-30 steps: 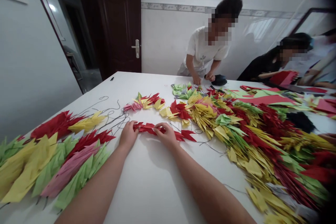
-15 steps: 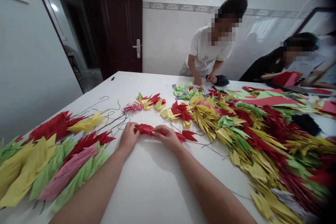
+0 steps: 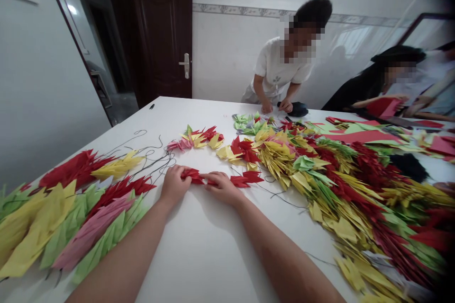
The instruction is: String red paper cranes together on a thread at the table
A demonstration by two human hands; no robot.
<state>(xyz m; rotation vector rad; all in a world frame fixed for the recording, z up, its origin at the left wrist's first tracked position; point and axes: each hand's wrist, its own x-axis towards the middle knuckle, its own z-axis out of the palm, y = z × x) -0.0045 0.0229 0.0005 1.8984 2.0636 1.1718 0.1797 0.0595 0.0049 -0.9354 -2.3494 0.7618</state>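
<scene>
My left hand [image 3: 175, 183] is closed, thumb and fingers pinching a red folded paper crane [image 3: 194, 176] with pointed tips just above the white table [image 3: 192, 255]. My right hand [image 3: 223, 187] is closed too, its fingertips on another red piece close to the first, with a narrow gap between them. More red folded paper [image 3: 246, 179] sticks out on the far side of my right hand. Whether a thread joins these pieces is hidden by my fingers. Beyond my hands lie short clusters of red, yellow and pink paper cranes [image 3: 199, 138].
Bundles of folded paper [image 3: 95, 241] lie at left, with dark threads [image 3: 152, 151] trailing from them. A large colourful heap [image 3: 341, 218] covers the right side. Across the table a person in a white shirt [image 3: 280, 64] handles small items; another person in black [image 3: 359, 87] holds red paper.
The red pieces between my hands have been drawn slightly apart, and my right hand has shifted a little and flattened. My left hand stays in nearly the same place.
</scene>
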